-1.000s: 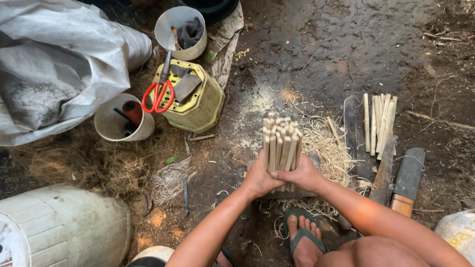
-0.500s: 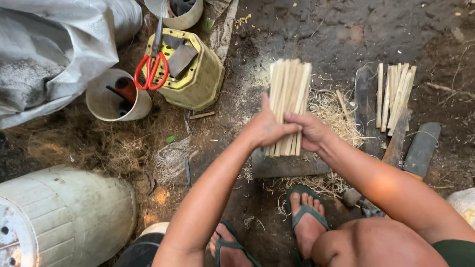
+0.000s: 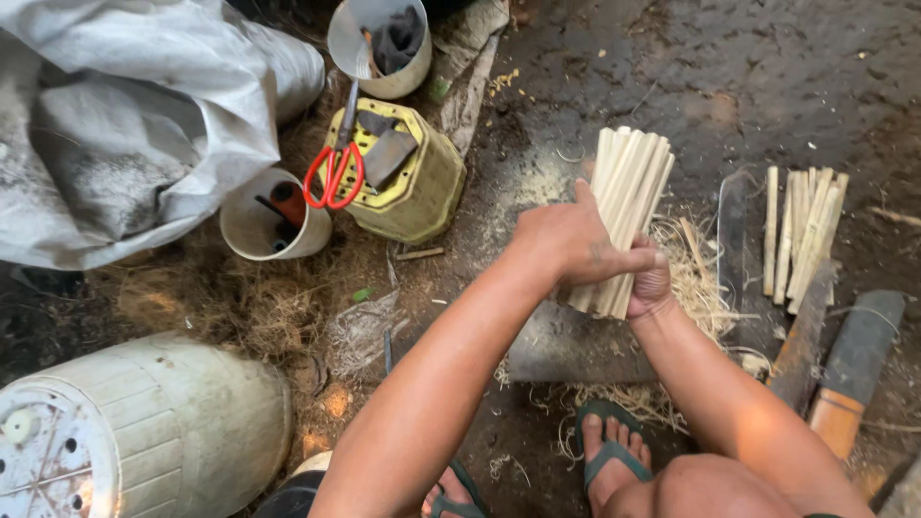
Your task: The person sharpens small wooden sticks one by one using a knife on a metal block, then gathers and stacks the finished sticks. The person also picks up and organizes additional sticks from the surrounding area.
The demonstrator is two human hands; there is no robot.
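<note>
One bundle of pale split sticks (image 3: 628, 197) stands tilted above a flat dark block (image 3: 566, 347) on the dirt floor, its lower end just over the block and its top fanning away from the person. The left hand (image 3: 568, 240) wraps the bundle from the near side, fingers clamped around its lower half. The right hand (image 3: 652, 280) cups the bundle's foot from below and to the right, also closed on the sticks. How many sticks are in the bundle cannot be told; well over a dozen show.

Right of the bundle lies a second, loose row of about eight similar sticks (image 3: 804, 230) on the ground. Below those, two dark blades with wooden handles (image 3: 844, 369) lie side by side. Pale shavings (image 3: 696, 288) litter the ground around the block.

Left of the bundle sits one yellow-green ribbed container (image 3: 417, 187) with red-handled scissors (image 3: 333, 173) laid on it. Two white pots flank it: one (image 3: 254, 235) at its lower left, one (image 3: 384, 72) above it. Farther left lie a grey sack (image 3: 125, 125) and one overturned white bucket (image 3: 163, 422). Two feet in green sandals (image 3: 609, 456) show below the block
</note>
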